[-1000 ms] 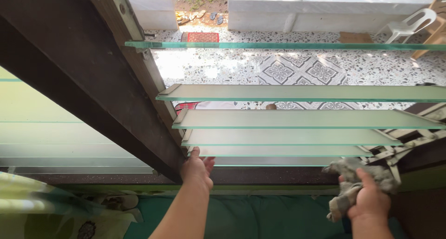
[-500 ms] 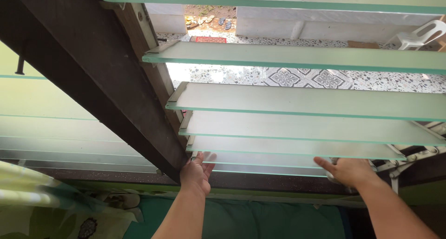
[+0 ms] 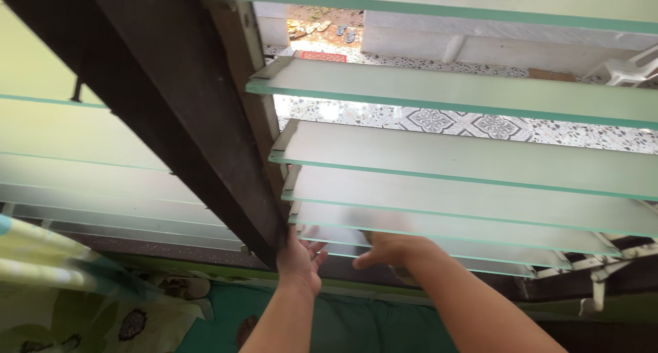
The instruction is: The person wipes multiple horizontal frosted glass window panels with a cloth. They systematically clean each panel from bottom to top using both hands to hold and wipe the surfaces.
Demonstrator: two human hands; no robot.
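Slid leftward along the lowest glass slat since half a second ago, right hand now close beside left hand. Left fingers spread, braced where the slat meets the dark wooden post. Right fingers partly hidden beneath the glass; grip impossible to judge, grey rag out of sight. Mid-wipe, by appearances; next, seemingly a steady pass back along the pane.
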